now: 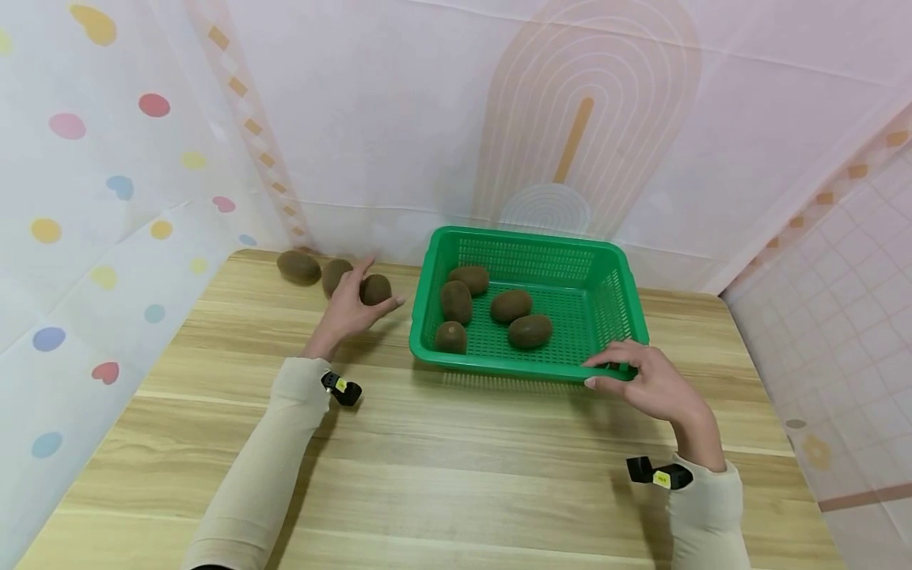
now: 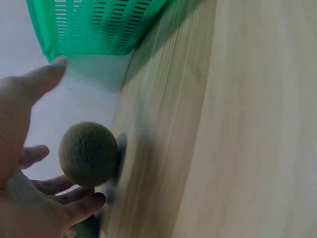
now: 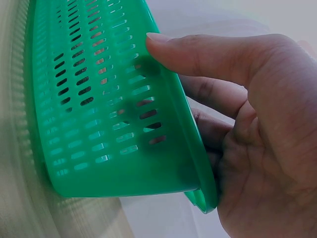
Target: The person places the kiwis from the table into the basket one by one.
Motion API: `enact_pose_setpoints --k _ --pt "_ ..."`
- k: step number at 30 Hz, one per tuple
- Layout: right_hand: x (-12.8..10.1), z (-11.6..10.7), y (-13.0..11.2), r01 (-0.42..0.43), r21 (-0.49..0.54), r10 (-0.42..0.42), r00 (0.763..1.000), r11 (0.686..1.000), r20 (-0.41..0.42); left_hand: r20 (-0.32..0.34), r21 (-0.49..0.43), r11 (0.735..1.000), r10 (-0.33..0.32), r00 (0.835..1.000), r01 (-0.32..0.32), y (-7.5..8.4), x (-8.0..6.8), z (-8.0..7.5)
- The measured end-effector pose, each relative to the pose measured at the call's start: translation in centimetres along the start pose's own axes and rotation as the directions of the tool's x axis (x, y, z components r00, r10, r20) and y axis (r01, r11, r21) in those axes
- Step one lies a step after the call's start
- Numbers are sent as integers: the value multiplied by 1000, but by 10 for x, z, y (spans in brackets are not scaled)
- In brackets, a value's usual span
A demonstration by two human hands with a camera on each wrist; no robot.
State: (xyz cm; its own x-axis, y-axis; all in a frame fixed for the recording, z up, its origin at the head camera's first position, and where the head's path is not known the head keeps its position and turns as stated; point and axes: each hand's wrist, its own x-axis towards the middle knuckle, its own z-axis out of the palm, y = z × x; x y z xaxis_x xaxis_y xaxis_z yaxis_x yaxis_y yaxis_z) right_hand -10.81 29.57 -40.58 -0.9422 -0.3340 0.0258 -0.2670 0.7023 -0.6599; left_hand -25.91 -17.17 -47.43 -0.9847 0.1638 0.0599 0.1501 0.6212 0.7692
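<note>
Clearly, the left hand (image 1: pixel 349 310) is the nearer one to the near kiwifruit (image 1: pixel 375 290), which sits on the counter (image 1: pixel 427 475) within the spread of its grip: the thumb reaches out on the right, toward the green basket (image 1: pixel 499 364), and the fingers extend past the fruit on the other side. In the left wrist view a gap separates thumb and fruit, while the fingers come right up to it; whether they touch it I cannot tell. That grip is spread wide and holds nothing. The fruit looks nearly round from both the head and the left wrist, so its long axis cannot be told for sure.

Farther left lie the middle kiwifruit (image 1: pixel 335 277), partly hidden by the fingers, and the outer kiwifruit (image 1: pixel 298 268), its long axis running roughly sideways. The green basket stands to the right of the near kiwifruit, apart from it, with five kiwifruits (image 1: pixel 510 306) inside.

Well away from the loose fruit, the right hand (image 1: pixel 651 385) grips the basket near its front right corner, thumb outside and fingers inside. The left forearm slants up from the lower left; the right wrist bends inward toward the basket
</note>
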Motion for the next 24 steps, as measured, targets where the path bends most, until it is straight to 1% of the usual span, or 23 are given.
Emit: enact_pose_setpoints --k 4,7,9,13,19,24 --pt "0 0 0 3 11 -3 1000 1000 5 22 -84 995 -52 998 53 -7 -1 1" --pt "0 -1 0 5 11 -5 1000 1000 4 27 -160 983 -92 995 95 -10 -3 1" --pt "0 -1 0 6 2 -6 1000 1000 1 27 -186 976 -107 994 111 -12 -3 1" --pt "0 0 1 7 -12 -7 1000 1000 -3 22 -195 974 -114 993 116 -14 -2 0" --pt "-1 -1 0 -1 0 1 1000 1000 2 1 -212 970 -121 993 119 -14 -2 0" --pt "-1 0 -1 5 -9 -5 1000 1000 1 -14 -221 965 -148 989 141 -13 -3 0"
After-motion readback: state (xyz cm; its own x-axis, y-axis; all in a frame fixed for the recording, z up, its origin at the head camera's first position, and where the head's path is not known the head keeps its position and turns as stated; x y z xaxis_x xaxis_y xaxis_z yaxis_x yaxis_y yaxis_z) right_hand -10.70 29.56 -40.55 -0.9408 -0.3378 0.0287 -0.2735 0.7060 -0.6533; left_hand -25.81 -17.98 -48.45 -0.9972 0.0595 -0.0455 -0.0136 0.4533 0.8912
